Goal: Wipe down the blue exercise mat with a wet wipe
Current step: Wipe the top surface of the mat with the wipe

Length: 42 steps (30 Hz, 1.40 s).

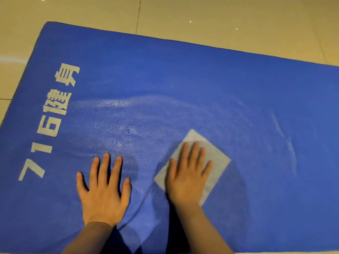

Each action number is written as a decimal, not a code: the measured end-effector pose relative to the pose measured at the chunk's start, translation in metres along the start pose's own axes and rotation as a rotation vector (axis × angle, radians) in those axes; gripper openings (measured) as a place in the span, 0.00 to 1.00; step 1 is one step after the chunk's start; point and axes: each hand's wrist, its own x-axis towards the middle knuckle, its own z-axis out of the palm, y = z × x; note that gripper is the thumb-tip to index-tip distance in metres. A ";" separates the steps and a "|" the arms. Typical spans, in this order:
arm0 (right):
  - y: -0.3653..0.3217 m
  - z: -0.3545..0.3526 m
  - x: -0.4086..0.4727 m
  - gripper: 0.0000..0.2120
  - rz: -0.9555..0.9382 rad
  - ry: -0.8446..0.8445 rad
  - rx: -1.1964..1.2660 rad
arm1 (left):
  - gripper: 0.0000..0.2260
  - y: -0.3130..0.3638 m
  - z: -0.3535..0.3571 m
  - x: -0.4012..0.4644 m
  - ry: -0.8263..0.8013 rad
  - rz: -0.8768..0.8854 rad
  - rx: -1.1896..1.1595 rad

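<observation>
The blue exercise mat (183, 79) fills most of the view, with white printed characters along its left end. A white wet wipe (216, 154) lies flat on the mat, spread out as a square. My right hand (187, 176) presses on the wipe with straight, spread fingers and covers its near left part. My left hand (104, 189) rests flat on the bare mat to the left of the wipe, fingers spread and holding nothing. Damp, shiny streaks show on the mat above and around both hands.
Beige floor tiles (220, 19) surround the mat at the back and left. The mat's far edge runs diagonally from upper left to right. Its left edge lies near the printed characters (49, 123).
</observation>
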 end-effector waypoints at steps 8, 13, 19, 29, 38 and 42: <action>0.090 -0.014 -0.053 0.28 -0.571 -0.107 -0.034 | 0.27 0.000 0.002 0.000 0.026 -0.013 -0.029; 0.178 -0.038 -0.045 0.34 0.213 -0.113 -0.055 | 0.27 -0.001 0.003 -0.001 0.007 -0.023 -0.056; 0.104 -0.023 -0.082 0.33 -0.030 -0.112 -0.080 | 0.27 0.000 0.002 -0.003 -0.005 -0.029 -0.058; 0.122 -0.024 0.039 0.34 -0.387 -0.099 -0.040 | 0.27 0.001 0.002 -0.003 0.053 -0.010 -0.032; 0.036 -0.020 0.149 0.33 0.239 -0.139 -0.076 | 0.27 0.000 0.003 0.000 0.052 0.001 -0.003; -0.056 0.011 0.104 0.32 -0.428 -0.054 -0.045 | 0.27 0.001 0.003 0.000 0.058 -0.008 -0.009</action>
